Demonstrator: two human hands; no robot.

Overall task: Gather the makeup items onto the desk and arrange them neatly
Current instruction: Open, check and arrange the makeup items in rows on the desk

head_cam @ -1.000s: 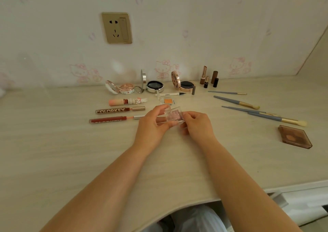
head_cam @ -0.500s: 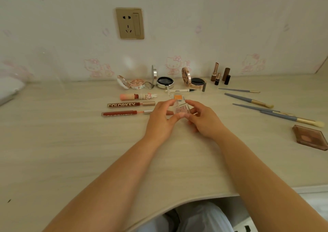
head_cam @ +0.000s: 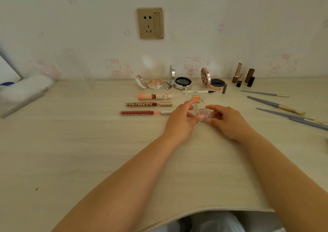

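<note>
On the desk, two lip gloss tubes lie left; at centre the left hand and right hand pinch a small clear eyeshadow case with curled fingertips; brushes lie right

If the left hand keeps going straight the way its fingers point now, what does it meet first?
Probably the small orange eyeshadow pan, which lies just beyond the left hand, whose fingertips point up and right from the clear case. Past it lies the white eyeliner pen. Depth is hard to judge.
</note>
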